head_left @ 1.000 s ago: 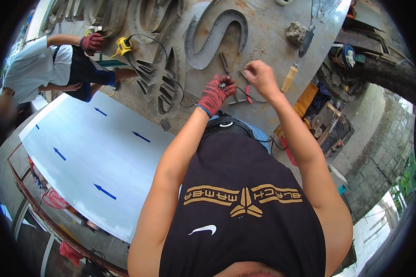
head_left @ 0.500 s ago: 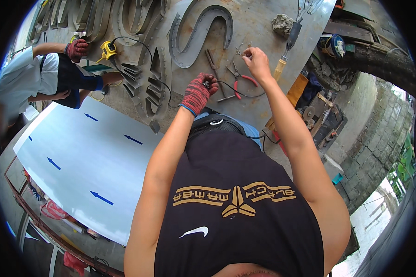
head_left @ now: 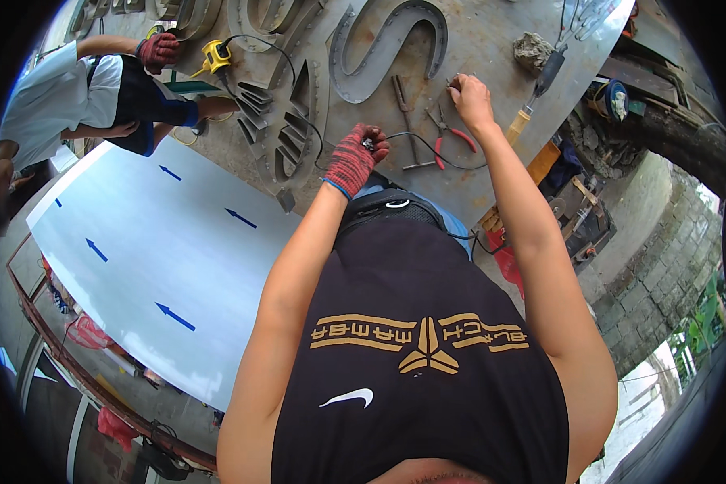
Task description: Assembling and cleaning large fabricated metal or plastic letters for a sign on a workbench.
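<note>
My left hand (head_left: 353, 161), in a red and black knit glove, is curled around small metal pieces (head_left: 369, 144) that show between its fingers. Bare, my right hand (head_left: 471, 103) is bent over the metal tabletop with its fingertips together at a few tiny metal bits (head_left: 450, 81); what they pinch is too small to name. Between and just below the hands lie pliers with red handles (head_left: 455, 137) and a rusty hammer (head_left: 406, 121). A black cable (head_left: 427, 139) runs past these tools. Beyond them stands an S-shaped sheet-metal letter (head_left: 355, 85).
A soldering iron with a wooden handle (head_left: 518, 125) and a grey stone (head_left: 532, 50) lie at right. More metal shapes (head_left: 286, 121) and a yellow tape measure (head_left: 215, 56) are at left, near another person's gloved hand (head_left: 157, 51). A pale sheet with blue arrows (head_left: 153, 258) lies lower left.
The view has shifted, so the table and its tools appear farther right. My right fingertips stay by the tiny bits, and my left hand stays curled around its metal pieces.
</note>
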`<state>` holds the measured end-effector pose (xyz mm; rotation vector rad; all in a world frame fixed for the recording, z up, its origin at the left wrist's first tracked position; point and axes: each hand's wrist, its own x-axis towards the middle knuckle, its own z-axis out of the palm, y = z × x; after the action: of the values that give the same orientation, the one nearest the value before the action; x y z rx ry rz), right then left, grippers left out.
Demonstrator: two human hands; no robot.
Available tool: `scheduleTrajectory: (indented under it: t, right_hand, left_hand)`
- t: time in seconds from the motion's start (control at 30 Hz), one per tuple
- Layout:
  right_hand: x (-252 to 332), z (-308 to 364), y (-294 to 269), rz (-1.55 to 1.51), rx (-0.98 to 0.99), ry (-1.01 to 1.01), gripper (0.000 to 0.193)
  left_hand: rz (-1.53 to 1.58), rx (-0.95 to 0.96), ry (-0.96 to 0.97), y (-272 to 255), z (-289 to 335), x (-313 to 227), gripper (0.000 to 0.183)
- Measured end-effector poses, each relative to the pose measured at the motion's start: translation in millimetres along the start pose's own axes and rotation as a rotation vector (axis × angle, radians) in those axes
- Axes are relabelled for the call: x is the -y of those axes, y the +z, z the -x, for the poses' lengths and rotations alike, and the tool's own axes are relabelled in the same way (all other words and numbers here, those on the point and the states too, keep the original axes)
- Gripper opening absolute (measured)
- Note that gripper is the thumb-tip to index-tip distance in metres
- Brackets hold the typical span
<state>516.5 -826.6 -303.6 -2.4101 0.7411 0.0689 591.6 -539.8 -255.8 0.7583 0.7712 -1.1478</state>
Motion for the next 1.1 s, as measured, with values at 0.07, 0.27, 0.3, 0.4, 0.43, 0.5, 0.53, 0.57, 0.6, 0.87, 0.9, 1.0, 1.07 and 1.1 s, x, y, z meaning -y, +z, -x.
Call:
scheduleTrajectory:
  t: [0.07,0.27,0.3,0.4,0.43,0.5,0.53,0.57,0.6,0.87,0.9,1.0,1.07,1.1]
  right_hand:
    - [3.3,0.1,1.9,0.007,0.008,-0.003,0.019]
    - [3.5,-2.4,2.2,0.064,0.034,-0.032,0.020]
    - [4.0,-2.4,2.7,0.074,0.037,-0.023,0.020]
    - [11.5,-3.4,3.8,0.079,0.036,-0.019,0.020]
    - [14.6,-3.9,3.5,0.069,0.031,-0.021,0.020]
    - [6.2,-2.5,3.7,0.069,0.035,-0.009,0.020]
    - [4.6,-2.0,3.8,0.057,0.039,-0.010,0.020]
    - [5.1,-2.6,3.2,0.057,0.040,-0.014,0.020]
    - [4.8,-2.9,1.8,0.043,0.033,-0.008,0.020]
    - [71.1,52.7,-24.7,-0.333,0.030,-0.062,0.011]
    - [82.0,65.5,-23.3,-0.327,0.031,-0.165,0.010]
    - [108.4,88.0,-17.8,-0.276,0.023,-0.425,0.011]
    - [106.4,90.4,-17.4,-0.282,-0.009,-0.419,0.011]
    - [104.2,91.8,-16.8,-0.289,-0.042,-0.410,0.011]
  left_hand:
    - [0.016,0.013,-0.005,-6.3,-3.9,-0.4,0.020]
    - [0.068,0.244,-0.067,-14.4,-15.2,0.5,0.027]
    - [0.036,0.217,-0.049,-11.8,-15.0,1.3,0.027]
    - [0.034,0.254,-0.040,-16.8,-15.9,-0.6,0.028]
    - [0.061,0.315,-0.048,-19.9,-16.8,-0.7,0.028]
    - [0.025,0.156,-0.023,12.5,0.0,3.5,0.026]
    - [-0.015,-0.010,0.018,24.3,8.6,3.2,0.025]
    - [-0.013,-0.009,0.021,22.9,8.8,3.3,0.025]
    - [-0.019,0.003,0.021,21.8,8.7,3.3,0.026]
    - [-0.020,0.073,0.019,27.8,-3.6,15.6,0.027]
    - [-0.066,0.051,0.042,35.4,-3.3,19.7,0.028]
    - [-0.112,0.098,0.092,29.5,-21.0,30.7,0.030]
    - [-0.118,0.165,0.112,26.3,-26.5,35.1,0.031]
    - [-0.151,0.134,0.115,30.3,-23.4,35.6,0.028]
